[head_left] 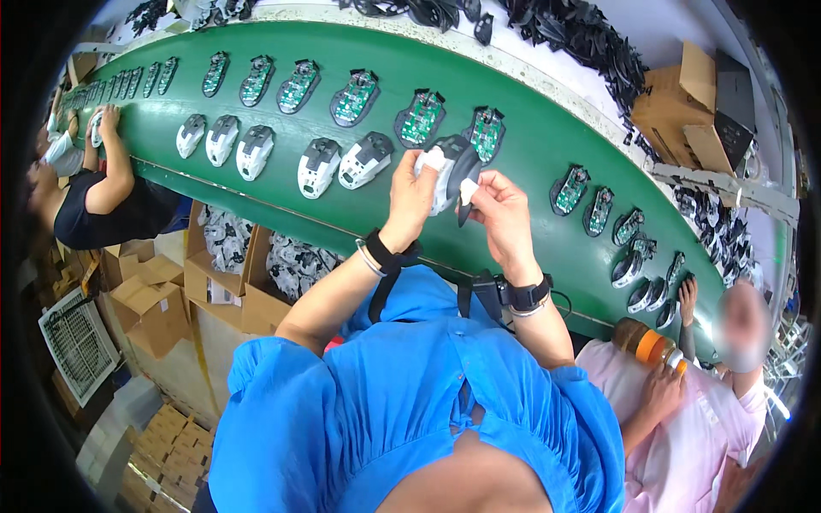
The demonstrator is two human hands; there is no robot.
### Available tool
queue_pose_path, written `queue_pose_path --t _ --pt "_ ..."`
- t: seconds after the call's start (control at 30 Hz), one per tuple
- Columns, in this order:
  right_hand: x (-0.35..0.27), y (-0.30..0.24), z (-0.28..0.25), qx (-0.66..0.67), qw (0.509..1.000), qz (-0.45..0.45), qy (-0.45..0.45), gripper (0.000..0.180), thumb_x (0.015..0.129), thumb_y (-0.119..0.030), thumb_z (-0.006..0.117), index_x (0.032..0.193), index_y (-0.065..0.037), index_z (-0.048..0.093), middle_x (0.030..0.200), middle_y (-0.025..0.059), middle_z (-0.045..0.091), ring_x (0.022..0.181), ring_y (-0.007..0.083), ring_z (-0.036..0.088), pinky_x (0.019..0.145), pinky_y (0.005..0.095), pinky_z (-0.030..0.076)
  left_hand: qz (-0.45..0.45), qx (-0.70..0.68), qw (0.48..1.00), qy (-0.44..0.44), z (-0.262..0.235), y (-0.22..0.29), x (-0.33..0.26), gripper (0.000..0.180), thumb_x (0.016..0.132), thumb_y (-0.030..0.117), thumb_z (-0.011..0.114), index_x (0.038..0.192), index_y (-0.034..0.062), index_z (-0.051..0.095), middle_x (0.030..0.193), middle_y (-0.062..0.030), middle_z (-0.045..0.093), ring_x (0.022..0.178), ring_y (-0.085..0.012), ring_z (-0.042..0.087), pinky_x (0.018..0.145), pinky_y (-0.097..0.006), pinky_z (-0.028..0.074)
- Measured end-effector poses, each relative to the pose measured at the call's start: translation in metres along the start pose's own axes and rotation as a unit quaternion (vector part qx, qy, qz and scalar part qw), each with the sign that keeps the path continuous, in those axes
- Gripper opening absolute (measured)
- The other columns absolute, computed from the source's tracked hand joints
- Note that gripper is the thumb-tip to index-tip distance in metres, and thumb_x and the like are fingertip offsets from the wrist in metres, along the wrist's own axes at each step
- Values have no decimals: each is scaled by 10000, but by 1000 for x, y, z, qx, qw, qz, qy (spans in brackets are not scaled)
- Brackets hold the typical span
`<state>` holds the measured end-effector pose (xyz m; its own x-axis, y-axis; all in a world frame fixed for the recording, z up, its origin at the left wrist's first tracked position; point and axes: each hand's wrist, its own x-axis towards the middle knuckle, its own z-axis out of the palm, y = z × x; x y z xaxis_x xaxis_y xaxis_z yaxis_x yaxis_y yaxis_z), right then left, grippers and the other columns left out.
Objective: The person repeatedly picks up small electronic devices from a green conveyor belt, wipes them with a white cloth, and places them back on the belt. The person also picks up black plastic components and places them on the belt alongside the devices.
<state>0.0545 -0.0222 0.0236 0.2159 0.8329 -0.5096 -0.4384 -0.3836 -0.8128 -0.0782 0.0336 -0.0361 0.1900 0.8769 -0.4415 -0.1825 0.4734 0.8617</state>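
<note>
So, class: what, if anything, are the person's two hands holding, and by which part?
Both hold one white-and-black plastic computer mouse above the green conveyor belt: left hand at its left end, right hand along its right edge.

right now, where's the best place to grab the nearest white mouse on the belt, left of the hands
Probably by its two long flanks, coming down from above. The white mouse lies flat on the green belt, domed back up, so only top and sides are exposed. There is a gap to the next white mouse for fingers. The left hand is closest, though both it and the right hand hold a black-and-white mouse shell.

Green belt; white-black mouse shell; blue sleeves.
</note>
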Motion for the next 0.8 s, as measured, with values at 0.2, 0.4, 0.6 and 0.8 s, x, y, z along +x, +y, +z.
queue_pose_path --t 0.2,0.4,0.6,0.8 --pt "-10 -2 13 -9 999 3 46 48 854 -12 615 893 -20 588 783 49 652 689 136 648 546 240 540 114 148 982 36 -4 9 -19 205 879 75 505 1067 -6 510 905 -50 582 778 -92 536 655 -247 457" --pt "-9 0 20 -4 1000 -15 11 71 852 0 608 918 0 581 786 52 624 677 142 635 571 285 582 109 35 993 23 -5 15 -11 146 904 96 530 1025 15 515 912 -38 567 826 -75 516 692 -233 439" --pt "-1 -18 28 25 1000 10 -7 112 857 -18 608 961 -6 569 866 45 612 791 135 626 654 319 585 64 -30 997 -2 1 45 -7 153 944 142 521 1039 25 547 897 -9 595 789 -68 551 684 -217 456" --pt "-3 14 0 57 994 3 -97 176 873 -5 550 1048 -21 554 1029 60 630 943 169 619 818 343 534 165 127 974 -89 -11 38 -33 595 762 188 750 1251 4 465 1079 -69 578 975 -134 555 855 -309 477"
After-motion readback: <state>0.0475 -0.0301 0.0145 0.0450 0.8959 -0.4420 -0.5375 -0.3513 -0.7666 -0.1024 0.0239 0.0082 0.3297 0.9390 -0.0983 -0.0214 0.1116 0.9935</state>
